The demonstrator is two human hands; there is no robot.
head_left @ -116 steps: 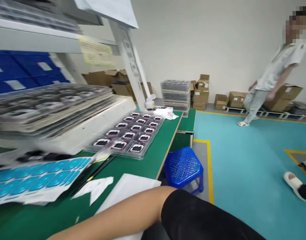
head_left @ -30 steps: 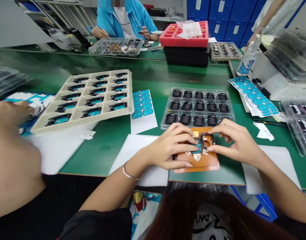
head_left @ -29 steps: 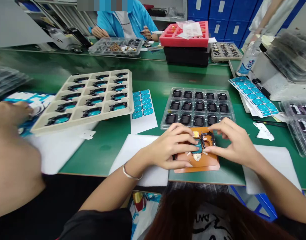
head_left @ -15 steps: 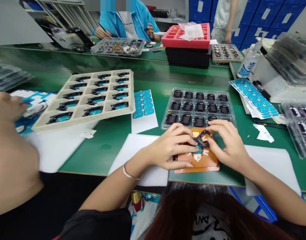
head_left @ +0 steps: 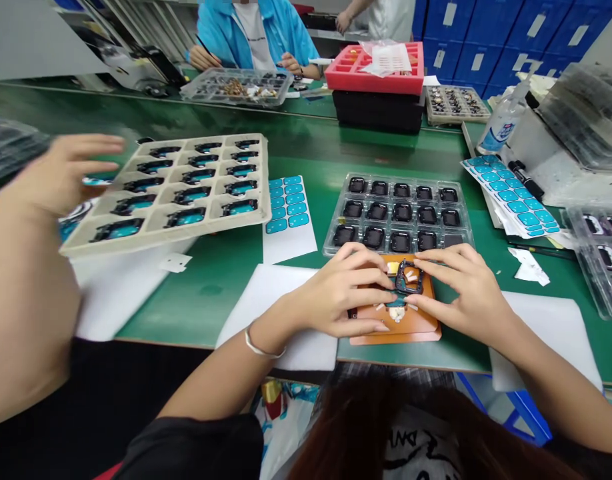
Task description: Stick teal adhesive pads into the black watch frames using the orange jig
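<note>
A small black square frame [head_left: 410, 291], like a watch case, sits over an orange work plate [head_left: 416, 327] in front of me. My left hand [head_left: 353, 293] has its bent fingertips at the frame's left side. From the right, my right hand [head_left: 459, 287] grips the frame between thumb and fingers. A teal piece [head_left: 397, 302] shows on the plate below the frame, partly covered by my left fingers. Small white bits and a yellow piece [head_left: 393, 268] lie around it on the plate. Just beyond is a clear tray [head_left: 331, 245] of black frames.
At left, a co-worker's hand [head_left: 69, 173] is beside a cream tray [head_left: 261, 220] holding black frames with teal faces. Teal sticker sheets [head_left: 289, 250] [head_left: 511, 200], a pump bottle [head_left: 501, 127] and a red bin [head_left: 376, 80] stand around. Another person in blue [head_left: 286, 33] sits opposite.
The black frame has turned from a tilted position to squarer over the plate, and my right fingers have shifted with it. The co-worker's hand at left has risen toward the cream tray.
</note>
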